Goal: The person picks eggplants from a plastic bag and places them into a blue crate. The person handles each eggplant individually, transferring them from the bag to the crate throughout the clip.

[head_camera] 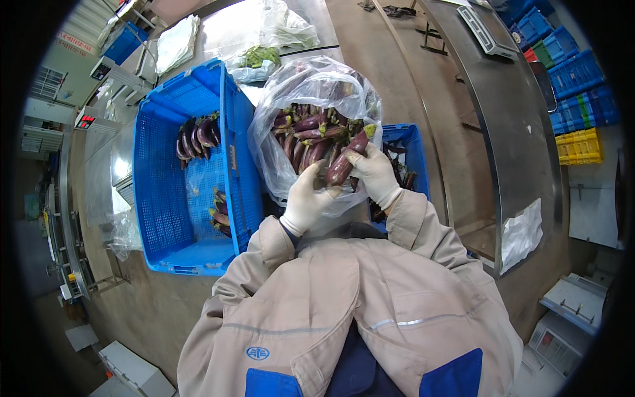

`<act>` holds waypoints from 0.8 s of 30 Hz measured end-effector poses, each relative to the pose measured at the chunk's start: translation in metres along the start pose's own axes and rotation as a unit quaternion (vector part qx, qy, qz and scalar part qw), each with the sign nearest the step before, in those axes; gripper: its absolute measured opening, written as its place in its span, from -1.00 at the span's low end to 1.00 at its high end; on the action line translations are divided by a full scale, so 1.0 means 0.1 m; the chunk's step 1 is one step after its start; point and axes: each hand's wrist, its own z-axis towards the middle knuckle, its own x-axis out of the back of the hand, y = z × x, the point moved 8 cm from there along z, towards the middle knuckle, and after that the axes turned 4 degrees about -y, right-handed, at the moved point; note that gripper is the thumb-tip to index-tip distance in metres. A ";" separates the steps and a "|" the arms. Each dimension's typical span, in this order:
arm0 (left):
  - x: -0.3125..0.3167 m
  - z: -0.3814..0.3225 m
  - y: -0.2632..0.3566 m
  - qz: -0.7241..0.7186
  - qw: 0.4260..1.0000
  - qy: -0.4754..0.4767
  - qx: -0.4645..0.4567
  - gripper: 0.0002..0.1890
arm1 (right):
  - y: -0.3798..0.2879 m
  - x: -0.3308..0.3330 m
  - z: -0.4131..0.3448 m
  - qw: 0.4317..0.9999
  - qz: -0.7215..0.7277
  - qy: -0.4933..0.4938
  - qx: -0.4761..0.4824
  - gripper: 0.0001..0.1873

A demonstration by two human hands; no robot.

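Note:
A purple eggplant (351,155) with a green stem end is in my gloved right hand (373,171), tilted over an open clear plastic bag (265,119). My gloved left hand (308,198) is at the eggplant's lower end, thumb and fingers apart; whether they touch it I cannot tell. Inside the bag lie many more eggplants (310,134). Left of the bag stands a blue perforated plastic crate (173,198), tipped toward me in view. It holds one row of eggplants (198,135) at the far part and a smaller group (220,213) near its right wall.
Right of the bag, a blue crate (420,159) holds more eggplants, partly hidden by my arm. Green vegetables in a plastic bag (258,58) lie on the steel table (233,25) beyond. Scales (99,119) stand at left. Another steel table (476,74) runs along the right.

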 end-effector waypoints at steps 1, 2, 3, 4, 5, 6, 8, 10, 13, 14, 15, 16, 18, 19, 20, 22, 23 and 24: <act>0.00 -0.01 0.15 0.101 0.993 0.015 -0.054 -0.39 | -0.01 -0.02 -0.01 1.000 -0.022 -0.004 0.005 -0.65; -0.02 0.00 0.13 0.098 0.994 0.011 -0.047 -0.41 | -0.02 -0.04 -0.01 0.999 -0.043 -0.007 0.009 -0.63; -0.02 0.00 0.10 0.097 0.994 0.009 -0.040 -0.42 | -0.04 -0.06 -0.01 0.998 -0.065 -0.013 0.014 -0.62; -0.02 0.00 0.06 0.095 0.995 0.007 -0.033 -0.43 | -0.06 -0.11 -0.04 0.999 -0.018 -0.038 0.007 -0.55; -0.04 0.03 -0.12 -0.057 0.998 -0.027 0.024 -0.45 | -0.08 -0.13 -0.05 0.998 -0.006 -0.058 0.007 -0.53; -0.05 0.04 -0.23 -0.206 0.973 -0.060 0.081 -0.46 | -0.09 -0.15 -0.07 0.997 0.008 -0.077 0.007 -0.51; -0.17 -0.05 -0.32 -0.514 0.836 -0.073 0.175 -0.50 | -0.15 -0.23 -0.11 0.987 0.068 -0.147 -0.002 -0.42; -0.23 -0.10 -0.37 -0.603 0.765 -0.129 0.187 -0.49 | -0.16 -0.25 -0.13 0.981 0.097 -0.169 -0.007 -0.38; -0.27 -0.15 -0.44 -0.699 0.661 -0.133 0.238 -0.46 | -0.17 -0.31 -0.13 0.973 0.136 -0.187 -0.015 -0.34; -0.25 -0.16 -0.46 -0.707 0.653 -0.136 0.236 -0.47 | -0.14 -0.29 -0.11 0.975 0.130 -0.181 -0.016 -0.35; -0.24 -0.16 -0.46 -0.715 0.644 -0.140 0.233 -0.47 | -0.13 -0.29 -0.10 0.977 0.123 -0.175 -0.017 -0.36; -0.24 -0.17 -0.48 -0.706 0.653 -0.132 0.240 -0.46 | -0.12 -0.29 -0.10 0.977 0.123 -0.172 -0.020 -0.39; -0.23 -0.17 -0.53 -0.687 0.670 -0.115 0.255 -0.44 | -0.10 -0.33 -0.08 0.978 0.125 -0.166 -0.027 -0.44; -0.23 -0.18 -0.53 -0.684 0.674 -0.115 0.256 -0.44 | -0.09 -0.34 -0.08 0.979 0.129 -0.158 -0.026 -0.45; -0.23 -0.19 -0.53 -0.680 0.677 -0.114 0.257 -0.44 | -0.07 -0.35 -0.08 0.979 0.133 -0.149 -0.026 -0.47; -0.24 -0.17 -0.51 -0.682 0.678 -0.122 0.247 -0.43 | -0.08 -0.36 -0.07 0.983 0.122 -0.138 -0.017 -0.48; -0.24 -0.17 -0.49 -0.686 0.676 -0.129 0.238 -0.43 | -0.09 -0.37 -0.07 0.985 0.109 -0.136 -0.009 -0.47; -0.24 -0.17 -0.47 -0.690 0.674 -0.136 0.229 -0.43 | -0.10 -0.39 -0.07 0.986 0.097 -0.133 -0.002 -0.47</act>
